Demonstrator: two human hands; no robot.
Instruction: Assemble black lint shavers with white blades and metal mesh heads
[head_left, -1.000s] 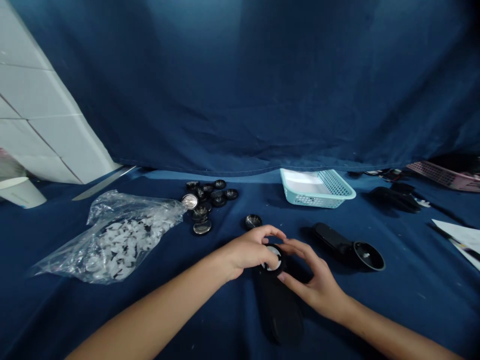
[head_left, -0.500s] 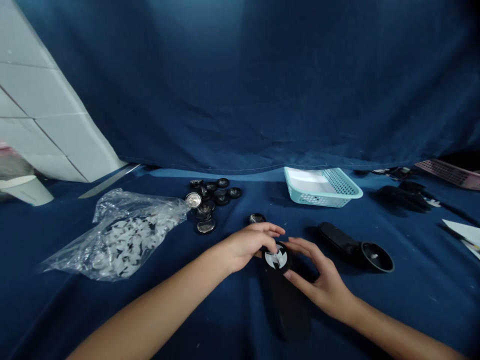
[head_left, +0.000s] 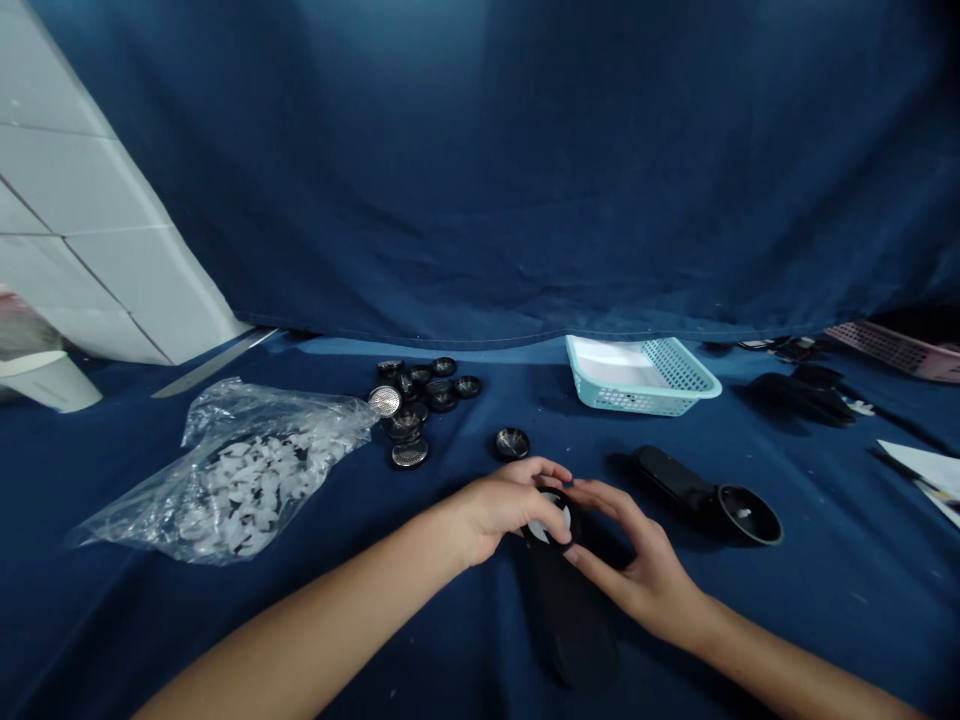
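Observation:
Right in front of me lies a black long-handled part (head_left: 574, 630), its round cup end away from me and its flat handle towards me. A white plastic piece (head_left: 538, 531) sits inside the cup. My left hand (head_left: 506, 510) presses its thumb down on that white piece, with its fingers curled at the cup's far side. From the right, my right hand (head_left: 645, 560) grips the cup's rim between thumb and fingers. Just beyond my left hand is a small round black cap (head_left: 512, 443). A similar black part (head_left: 675, 480) with an open cup lies to the right.
A clear plastic bag (head_left: 255, 480) of small white pieces lies at left. Several black round caps (head_left: 409, 425) are heaped beside it. A light blue basket (head_left: 637, 400) stands at the back, and a pink basket (head_left: 900, 345) at far right. A white cup (head_left: 56, 385) is at left.
My left thumb has moved down and across the white piece, covering more of it. My right hand holds nearly the same place on the cup.

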